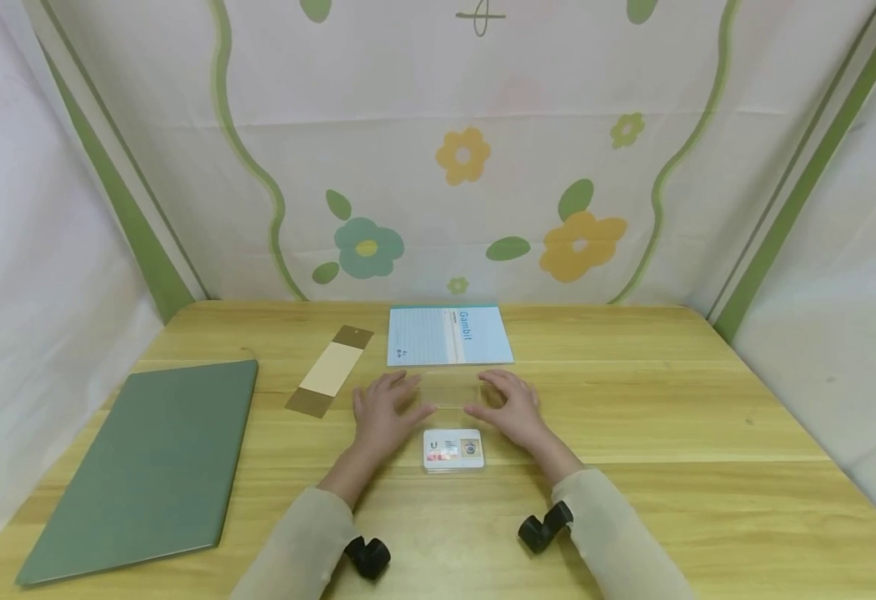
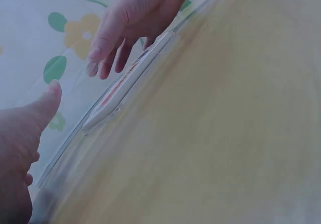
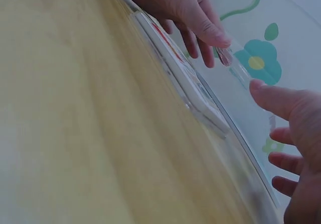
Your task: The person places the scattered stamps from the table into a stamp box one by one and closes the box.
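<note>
Between my two hands is a clear plastic lid (image 1: 449, 390), see-through and rectangular. My left hand (image 1: 387, 415) holds its left end, the thumb at the near side and the fingers at the far side. My right hand (image 1: 514, 410) holds the right end in the same way. Just nearer to me, a flat white pack (image 1: 443, 448) with printed labels lies on the table in a clear tray. In the left wrist view the clear lid (image 2: 77, 83) spans between the thumbs, above the white pack (image 2: 125, 86). The right wrist view also shows this lid (image 3: 242, 74).
A light blue notebook (image 1: 448, 336) lies behind the hands on the wooden table (image 1: 633, 500). To its left is a brown-and-cream card strip (image 1: 331, 369). A large green folder (image 1: 152, 467) covers the table's left side. A patterned fabric wall (image 1: 422, 83) rises at the back edge.
</note>
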Available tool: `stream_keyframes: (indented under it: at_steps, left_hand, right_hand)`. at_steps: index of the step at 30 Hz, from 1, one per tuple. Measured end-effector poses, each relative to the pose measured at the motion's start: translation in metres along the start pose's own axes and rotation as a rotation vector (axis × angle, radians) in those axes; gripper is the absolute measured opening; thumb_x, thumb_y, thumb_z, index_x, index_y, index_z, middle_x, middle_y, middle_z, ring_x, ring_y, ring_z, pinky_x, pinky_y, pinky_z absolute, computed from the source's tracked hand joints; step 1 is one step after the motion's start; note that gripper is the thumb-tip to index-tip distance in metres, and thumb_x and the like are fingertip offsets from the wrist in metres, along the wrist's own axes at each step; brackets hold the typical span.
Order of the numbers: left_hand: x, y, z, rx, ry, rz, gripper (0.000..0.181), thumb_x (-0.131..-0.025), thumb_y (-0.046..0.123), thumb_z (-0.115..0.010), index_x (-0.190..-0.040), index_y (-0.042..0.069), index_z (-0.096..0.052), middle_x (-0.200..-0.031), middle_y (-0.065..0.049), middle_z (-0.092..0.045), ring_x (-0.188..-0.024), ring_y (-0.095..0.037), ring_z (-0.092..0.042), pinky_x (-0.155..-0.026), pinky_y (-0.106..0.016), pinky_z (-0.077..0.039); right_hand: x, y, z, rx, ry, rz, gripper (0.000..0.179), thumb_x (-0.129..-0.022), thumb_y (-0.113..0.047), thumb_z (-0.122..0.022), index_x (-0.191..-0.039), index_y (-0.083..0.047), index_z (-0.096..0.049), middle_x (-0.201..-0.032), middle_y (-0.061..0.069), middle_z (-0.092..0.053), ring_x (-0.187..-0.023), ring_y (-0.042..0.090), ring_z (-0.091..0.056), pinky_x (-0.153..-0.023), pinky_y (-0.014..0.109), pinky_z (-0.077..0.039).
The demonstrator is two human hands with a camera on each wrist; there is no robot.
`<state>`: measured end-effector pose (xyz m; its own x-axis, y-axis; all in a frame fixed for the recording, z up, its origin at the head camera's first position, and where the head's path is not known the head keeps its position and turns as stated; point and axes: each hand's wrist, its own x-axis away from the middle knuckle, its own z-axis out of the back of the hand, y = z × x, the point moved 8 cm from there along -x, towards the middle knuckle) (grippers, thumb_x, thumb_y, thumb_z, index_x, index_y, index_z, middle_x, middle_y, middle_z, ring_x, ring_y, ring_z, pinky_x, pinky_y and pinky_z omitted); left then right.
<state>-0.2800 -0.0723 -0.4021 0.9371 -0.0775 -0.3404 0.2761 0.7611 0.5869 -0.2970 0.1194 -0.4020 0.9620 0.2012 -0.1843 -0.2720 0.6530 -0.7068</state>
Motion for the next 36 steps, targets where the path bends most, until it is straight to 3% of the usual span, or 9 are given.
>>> stream_keyframes:
  at_steps: [8,16,26,32,36]
  left_hand:
    - [0.009,0.005,0.007,0.159,0.000,-0.049,0.058,-0.071,0.044,-0.065,-0.120,0.017,-0.052,-0.128,-0.005,-0.042,-0.117,-0.026,-0.031,-0.096,-0.052,-0.001]
    - [0.020,0.011,0.009,0.251,-0.045,-0.089,0.064,-0.068,0.045,-0.066,-0.120,0.010,-0.052,-0.127,-0.008,-0.042,-0.117,-0.027,-0.032,-0.097,-0.051,-0.002]
    - [0.035,0.018,0.014,0.211,-0.071,-0.137,0.062,-0.067,0.044,-0.068,-0.117,0.010,-0.054,-0.124,-0.009,-0.045,-0.117,-0.026,-0.033,-0.093,-0.057,-0.003]
    - [0.043,0.021,0.014,0.143,-0.072,-0.142,0.064,-0.065,0.049,-0.067,-0.115,0.010,-0.056,-0.123,-0.009,-0.047,-0.117,-0.029,-0.033,-0.092,-0.060,-0.003]
    - [0.047,0.020,0.011,0.073,-0.092,-0.131,0.064,-0.065,0.052,-0.065,-0.113,0.011,-0.058,-0.123,-0.008,-0.047,-0.117,-0.031,-0.032,-0.092,-0.060,-0.004]
  right_hand:
    - [0.013,-0.011,0.007,-0.131,0.000,0.031,0.064,-0.066,-0.043,-0.070,-0.120,-0.015,-0.050,-0.126,0.004,-0.042,-0.116,0.026,-0.032,-0.093,0.052,-0.021]
    - [0.028,-0.017,0.010,-0.157,0.009,0.076,0.066,-0.065,-0.041,-0.071,-0.119,-0.010,-0.050,-0.125,0.007,-0.043,-0.115,0.026,-0.034,-0.092,0.052,-0.022]
    - [0.047,-0.022,0.010,-0.156,-0.024,0.128,0.061,-0.064,-0.026,-0.075,-0.117,-0.007,-0.051,-0.123,0.012,-0.044,-0.114,0.030,-0.035,-0.091,0.054,-0.023]
    - [0.055,-0.015,0.007,-0.090,-0.048,0.092,0.065,-0.064,-0.033,-0.074,-0.118,-0.008,-0.051,-0.128,0.012,-0.039,-0.118,0.032,-0.029,-0.093,0.056,-0.013]
    - [0.058,-0.015,0.006,-0.039,-0.039,0.115,0.064,-0.062,-0.034,-0.075,-0.116,-0.009,-0.053,-0.128,0.014,-0.040,-0.117,0.032,-0.031,-0.095,0.053,-0.008]
